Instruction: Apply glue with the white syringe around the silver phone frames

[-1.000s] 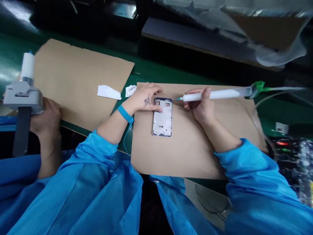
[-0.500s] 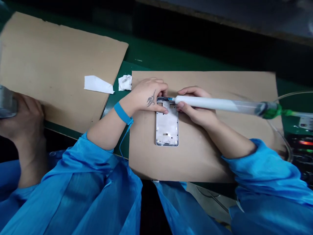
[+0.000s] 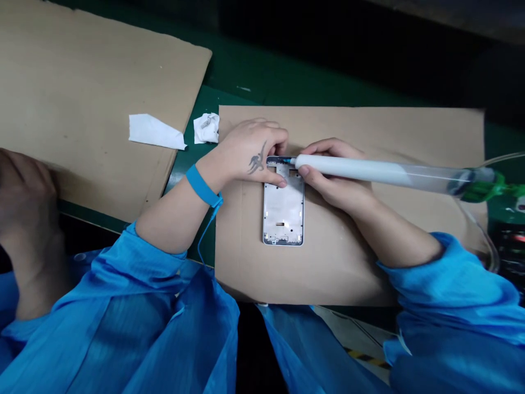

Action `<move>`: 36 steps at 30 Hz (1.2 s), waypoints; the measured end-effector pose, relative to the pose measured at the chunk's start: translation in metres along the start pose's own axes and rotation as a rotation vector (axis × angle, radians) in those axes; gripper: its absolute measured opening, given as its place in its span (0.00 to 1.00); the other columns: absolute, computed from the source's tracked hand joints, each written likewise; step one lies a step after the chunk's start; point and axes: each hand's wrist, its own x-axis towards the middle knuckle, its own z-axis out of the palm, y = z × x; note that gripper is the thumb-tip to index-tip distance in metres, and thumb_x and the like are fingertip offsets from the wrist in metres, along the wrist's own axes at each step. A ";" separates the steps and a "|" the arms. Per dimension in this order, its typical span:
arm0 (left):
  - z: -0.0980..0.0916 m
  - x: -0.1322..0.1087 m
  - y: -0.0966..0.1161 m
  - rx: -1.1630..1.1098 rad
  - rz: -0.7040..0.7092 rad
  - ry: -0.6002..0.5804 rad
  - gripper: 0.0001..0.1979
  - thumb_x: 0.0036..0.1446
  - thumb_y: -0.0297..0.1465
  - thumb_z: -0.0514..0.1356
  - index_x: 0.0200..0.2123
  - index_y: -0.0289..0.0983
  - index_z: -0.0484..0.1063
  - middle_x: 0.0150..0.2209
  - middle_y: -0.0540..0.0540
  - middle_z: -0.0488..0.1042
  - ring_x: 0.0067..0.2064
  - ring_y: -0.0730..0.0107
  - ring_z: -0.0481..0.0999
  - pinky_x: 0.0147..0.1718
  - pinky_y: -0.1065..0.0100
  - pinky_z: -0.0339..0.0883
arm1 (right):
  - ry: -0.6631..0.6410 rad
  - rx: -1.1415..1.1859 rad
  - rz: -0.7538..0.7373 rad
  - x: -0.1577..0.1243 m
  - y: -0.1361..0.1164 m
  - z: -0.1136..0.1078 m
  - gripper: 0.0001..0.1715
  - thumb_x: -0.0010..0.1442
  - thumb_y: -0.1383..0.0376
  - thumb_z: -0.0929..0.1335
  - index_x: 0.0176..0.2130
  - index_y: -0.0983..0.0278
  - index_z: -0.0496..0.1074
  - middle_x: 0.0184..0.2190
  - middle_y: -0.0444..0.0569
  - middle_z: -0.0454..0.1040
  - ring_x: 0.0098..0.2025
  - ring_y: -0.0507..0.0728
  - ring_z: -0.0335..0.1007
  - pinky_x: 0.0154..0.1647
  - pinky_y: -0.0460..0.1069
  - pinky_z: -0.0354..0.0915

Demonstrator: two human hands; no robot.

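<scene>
Busy little bench here: green mat (image 3: 250, 71) with two cardboard sheets on it. The one on the left (image 3: 102, 109) has a flat white paper scrap (image 3: 153, 131) by its edge, and a crumpled tissue (image 3: 206, 128) sits on the green just beside it. Another person's hand (image 3: 24, 186) rests at the far left on that sheet, well apart from the work. A clear air tube (image 3: 479, 241) loops off to the right from a green adapter (image 3: 484, 185) on the back of the dispensing syringe (image 3: 369, 172). Both forearms come in from the bottom in blue smock sleeves (image 3: 447, 284), and a blue wrist strap (image 3: 200, 186) on the left wrist trails a thin blue cord. The left hand (image 3: 250, 153) is flat over the top of the phone middle frame (image 3: 284, 213), thumb on the face and fingers curled over the top edge, pinning it down. The right hand (image 3: 332, 183) has its fingers closed around the syringe barrel, holding it almost level, with the blue tip right at the frame's top edge. The frame lies upright on the right-hand cardboard sheet (image 3: 348, 131), silvery white with dark cutouts, its top partly hidden by the hands.
</scene>
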 end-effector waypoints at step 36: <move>-0.008 0.001 0.010 -0.020 -0.020 -0.044 0.25 0.51 0.50 0.82 0.41 0.41 0.80 0.42 0.40 0.83 0.47 0.46 0.81 0.49 0.46 0.71 | 0.000 0.012 0.029 0.000 -0.002 -0.003 0.27 0.60 0.38 0.82 0.39 0.56 0.83 0.37 0.50 0.87 0.34 0.61 0.82 0.33 0.56 0.77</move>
